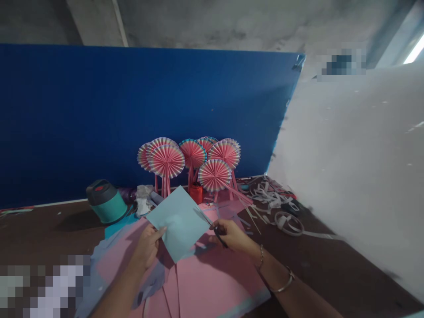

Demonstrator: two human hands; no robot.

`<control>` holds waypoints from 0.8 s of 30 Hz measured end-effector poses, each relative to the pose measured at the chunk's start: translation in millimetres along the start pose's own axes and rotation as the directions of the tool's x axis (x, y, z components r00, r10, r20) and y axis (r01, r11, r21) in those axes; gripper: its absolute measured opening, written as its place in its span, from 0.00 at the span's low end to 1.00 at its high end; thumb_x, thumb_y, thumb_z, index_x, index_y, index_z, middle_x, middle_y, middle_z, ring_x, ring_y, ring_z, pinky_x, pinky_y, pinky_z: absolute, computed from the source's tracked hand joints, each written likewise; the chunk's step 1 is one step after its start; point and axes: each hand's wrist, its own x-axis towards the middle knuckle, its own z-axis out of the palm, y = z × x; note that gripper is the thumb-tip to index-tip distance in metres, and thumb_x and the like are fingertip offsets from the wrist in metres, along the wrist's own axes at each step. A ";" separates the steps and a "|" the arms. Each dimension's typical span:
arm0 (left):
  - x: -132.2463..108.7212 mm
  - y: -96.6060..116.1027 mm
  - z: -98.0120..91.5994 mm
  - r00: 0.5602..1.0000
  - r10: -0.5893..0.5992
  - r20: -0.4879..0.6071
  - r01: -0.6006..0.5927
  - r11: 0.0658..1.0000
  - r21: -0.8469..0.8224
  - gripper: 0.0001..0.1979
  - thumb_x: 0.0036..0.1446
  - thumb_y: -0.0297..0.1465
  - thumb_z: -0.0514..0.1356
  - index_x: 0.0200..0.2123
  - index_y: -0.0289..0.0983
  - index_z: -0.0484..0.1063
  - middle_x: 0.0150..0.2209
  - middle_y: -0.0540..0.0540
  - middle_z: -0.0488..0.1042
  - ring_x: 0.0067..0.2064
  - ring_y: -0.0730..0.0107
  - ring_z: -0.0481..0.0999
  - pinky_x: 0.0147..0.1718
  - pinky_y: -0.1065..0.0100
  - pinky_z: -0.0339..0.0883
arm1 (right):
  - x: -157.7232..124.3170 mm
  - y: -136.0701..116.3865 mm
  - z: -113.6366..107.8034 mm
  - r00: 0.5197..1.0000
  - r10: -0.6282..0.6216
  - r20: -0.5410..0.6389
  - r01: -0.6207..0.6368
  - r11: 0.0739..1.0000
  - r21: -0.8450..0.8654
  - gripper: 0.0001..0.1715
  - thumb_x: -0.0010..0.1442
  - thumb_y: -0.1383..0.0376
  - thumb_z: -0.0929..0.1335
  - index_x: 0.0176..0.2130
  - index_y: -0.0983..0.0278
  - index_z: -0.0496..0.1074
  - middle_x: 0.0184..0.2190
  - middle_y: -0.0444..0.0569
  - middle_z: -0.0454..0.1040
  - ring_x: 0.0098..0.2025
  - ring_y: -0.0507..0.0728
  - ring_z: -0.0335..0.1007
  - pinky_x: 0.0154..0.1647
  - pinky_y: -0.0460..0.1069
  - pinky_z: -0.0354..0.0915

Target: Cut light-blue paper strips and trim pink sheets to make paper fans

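Note:
My left hand point(145, 249) pinches the lower left edge of a pale blue paper sheet point(177, 223), which is held tilted above the table. In my right hand point(232, 236) is a pair of black-handled scissors point(218, 235), its thin blades reaching to the sheet's right edge. Whether the blades are cutting is hard to see. Below both hands lies a large pink paper sheet point(205, 282) with a teal border. Some thin pink strips lie on it.
Several pink pleated paper fans point(166, 161) on sticks lean against a blue board point(99, 115) beyond the hands. A teal flask point(106, 201) stands to their left. Paper scraps point(270, 194) and a loop of paper strip point(288, 223) lie on the brown table point(43, 234), beside a white board point(347, 176).

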 end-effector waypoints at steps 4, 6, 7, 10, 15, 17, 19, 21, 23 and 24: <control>-1.1 1.2 2.5 1.000 -0.017 -0.025 0.017 1.000 -0.004 0.34 0.36 0.39 0.73 0.48 0.34 0.74 0.43 0.39 0.81 0.49 0.50 0.77 0.51 0.57 0.68 | 0.8 0.7 -0.2 1.000 0.000 0.001 0.000 1.000 0.010 0.25 0.39 0.55 0.77 0.34 0.65 0.69 0.16 0.34 0.61 0.18 0.46 0.54 0.17 0.43 0.51; -1.7 2.5 4.0 1.000 -0.017 -0.017 0.017 1.000 -0.010 0.35 0.35 0.39 0.73 0.49 0.34 0.74 0.44 0.39 0.81 0.49 0.50 0.77 0.51 0.57 0.68 | 0.2 0.0 -0.3 1.000 0.002 0.000 -0.002 1.000 0.017 0.25 0.40 0.55 0.77 0.34 0.66 0.69 0.16 0.34 0.61 0.18 0.46 0.54 0.17 0.43 0.51; -2.0 3.0 4.5 1.000 -0.011 -0.010 0.011 1.000 -0.014 0.35 0.36 0.39 0.73 0.49 0.34 0.73 0.44 0.38 0.80 0.49 0.50 0.77 0.51 0.57 0.68 | -0.1 -0.4 -0.2 1.000 0.000 -0.002 0.000 1.000 0.020 0.25 0.40 0.55 0.77 0.34 0.66 0.69 0.16 0.34 0.61 0.17 0.46 0.54 0.17 0.42 0.51; -2.1 3.4 4.6 1.000 -0.001 0.013 0.001 1.000 -0.019 0.35 0.37 0.39 0.73 0.50 0.34 0.73 0.46 0.38 0.80 0.50 0.50 0.77 0.51 0.57 0.68 | -1.1 -2.4 0.1 1.000 -0.004 -0.009 0.004 0.999 0.033 0.26 0.39 0.54 0.77 0.33 0.65 0.69 0.16 0.34 0.62 0.17 0.46 0.54 0.16 0.42 0.51; -0.6 0.3 2.3 1.000 0.006 0.009 -0.005 1.000 -0.029 0.34 0.37 0.39 0.73 0.49 0.34 0.73 0.45 0.39 0.80 0.50 0.51 0.77 0.51 0.58 0.68 | -1.1 -4.3 -0.9 0.999 0.042 -0.014 -0.042 0.999 0.029 0.28 0.36 0.52 0.78 0.32 0.65 0.69 0.17 0.35 0.64 0.17 0.46 0.55 0.16 0.43 0.52; 0.0 -0.6 1.8 1.000 0.001 0.006 -0.001 1.000 -0.031 0.32 0.37 0.38 0.73 0.48 0.34 0.74 0.45 0.39 0.80 0.49 0.51 0.77 0.51 0.57 0.68 | -0.4 -3.6 -2.1 0.999 0.044 -0.013 -0.044 0.999 0.012 0.27 0.37 0.53 0.78 0.32 0.65 0.69 0.17 0.35 0.64 0.17 0.46 0.56 0.16 0.43 0.52; 0.0 -0.5 2.0 1.000 -0.006 0.007 0.006 0.999 -0.032 0.30 0.37 0.38 0.73 0.46 0.34 0.74 0.44 0.40 0.80 0.49 0.52 0.77 0.51 0.58 0.68 | 0.3 -2.3 -3.2 0.999 0.041 -0.012 -0.041 0.999 -0.012 0.25 0.38 0.54 0.77 0.32 0.65 0.69 0.16 0.35 0.64 0.17 0.46 0.56 0.16 0.43 0.52; -0.7 0.6 2.9 1.000 -0.013 0.014 0.013 0.999 -0.034 0.28 0.38 0.37 0.73 0.45 0.35 0.75 0.44 0.40 0.80 0.50 0.53 0.77 0.51 0.58 0.68 | 0.9 -0.7 -3.8 0.999 0.036 -0.001 -0.036 0.999 -0.030 0.25 0.39 0.55 0.77 0.33 0.65 0.70 0.16 0.35 0.63 0.17 0.47 0.57 0.16 0.42 0.51; -2.2 2.1 4.4 0.999 -0.021 0.027 0.022 0.999 -0.039 0.28 0.38 0.36 0.73 0.45 0.35 0.75 0.44 0.40 0.80 0.50 0.52 0.77 0.51 0.58 0.68 | 1.2 0.7 -3.7 1.000 0.018 0.011 -0.018 0.999 -0.029 0.25 0.40 0.56 0.77 0.35 0.66 0.70 0.17 0.35 0.64 0.18 0.47 0.57 0.16 0.42 0.51; -3.0 2.9 5.1 0.999 -0.025 0.034 0.026 0.999 -0.039 0.28 0.38 0.36 0.72 0.45 0.35 0.75 0.44 0.40 0.80 0.50 0.52 0.77 0.51 0.58 0.68 | 1.3 1.3 -3.5 1.000 0.005 0.012 -0.005 1.000 -0.024 0.25 0.40 0.57 0.77 0.35 0.66 0.70 0.17 0.36 0.64 0.18 0.47 0.57 0.17 0.42 0.51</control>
